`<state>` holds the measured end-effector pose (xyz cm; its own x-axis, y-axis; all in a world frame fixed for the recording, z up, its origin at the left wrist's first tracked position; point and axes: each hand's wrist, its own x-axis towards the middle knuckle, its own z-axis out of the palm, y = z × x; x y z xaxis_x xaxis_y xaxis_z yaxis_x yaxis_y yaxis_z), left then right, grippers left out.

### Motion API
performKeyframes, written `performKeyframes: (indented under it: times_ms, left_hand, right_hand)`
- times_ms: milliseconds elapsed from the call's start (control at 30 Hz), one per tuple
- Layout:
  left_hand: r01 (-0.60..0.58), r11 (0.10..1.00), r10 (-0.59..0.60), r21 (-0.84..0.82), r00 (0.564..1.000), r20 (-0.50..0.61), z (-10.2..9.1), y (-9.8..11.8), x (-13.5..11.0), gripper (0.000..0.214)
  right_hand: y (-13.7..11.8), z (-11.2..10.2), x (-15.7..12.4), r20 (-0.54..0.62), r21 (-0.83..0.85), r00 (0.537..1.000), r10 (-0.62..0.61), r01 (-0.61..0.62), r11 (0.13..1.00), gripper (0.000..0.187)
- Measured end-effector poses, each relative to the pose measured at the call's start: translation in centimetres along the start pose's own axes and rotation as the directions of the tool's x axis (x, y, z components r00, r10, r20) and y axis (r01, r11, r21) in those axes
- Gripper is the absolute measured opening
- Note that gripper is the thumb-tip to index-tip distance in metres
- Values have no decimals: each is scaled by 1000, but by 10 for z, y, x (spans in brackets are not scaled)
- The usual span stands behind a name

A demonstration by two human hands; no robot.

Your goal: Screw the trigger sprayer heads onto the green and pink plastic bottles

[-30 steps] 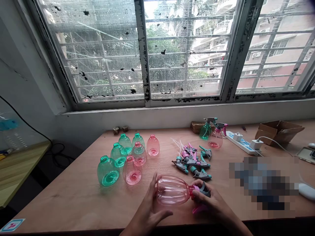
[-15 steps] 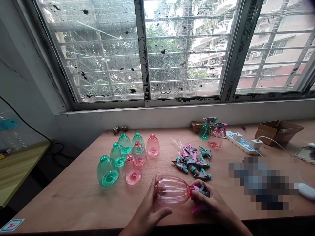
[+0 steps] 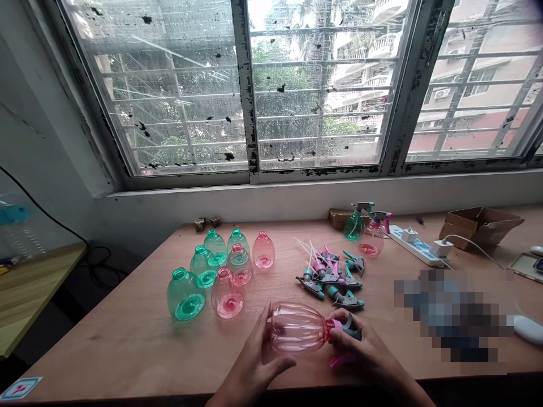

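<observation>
A pink ribbed spray bottle (image 3: 299,328) lies sideways between my hands, just above the front of the table. My left hand (image 3: 259,356) cups its base end, with the thumb extended below it. At the neck, my right hand (image 3: 354,336) grips the pink-and-grey trigger spray head (image 3: 348,328), which sits against the bottle's mouth. Part of that head is hidden by my fingers. Just beyond the bottle is a pile of loose trigger spray heads (image 3: 333,277) in pink, teal and grey. Open green bottles (image 3: 186,297) and pink bottles (image 3: 228,294) stand upright to the left.
A green spray bottle (image 3: 353,225) and a pink one (image 3: 371,238) with heads on stand at the back. Right of them are a power strip (image 3: 418,247) and an open cardboard box (image 3: 477,226). A computer mouse (image 3: 528,329) lies far right, beside a blurred patch.
</observation>
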<state>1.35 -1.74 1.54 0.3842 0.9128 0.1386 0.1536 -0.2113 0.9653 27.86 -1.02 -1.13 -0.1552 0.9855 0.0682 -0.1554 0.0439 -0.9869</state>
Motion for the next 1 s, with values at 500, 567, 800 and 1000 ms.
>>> performKeyframes:
  times_ms: [500,567,800,1000]
  left_hand:
    - [-30,998,31,59,1000,-5,-2,-8,2,94]
    - [-45,998,45,42,999,0,-1,-7,2,93]
    - [-16,1000,15,11,999,32,-2,-10,-1,104]
    - [-45,999,45,-10,999,27,-1,-10,2,96]
  right_hand:
    - [-2,-3,-2,73,-67,997,0,5,998,36]
    - [-1,-2,-2,71,-72,997,2,3,997,37]
    - [0,-2,-1,57,-68,998,-4,8,998,38]
    - [0,-3,-1,62,-63,998,11,-7,998,37]
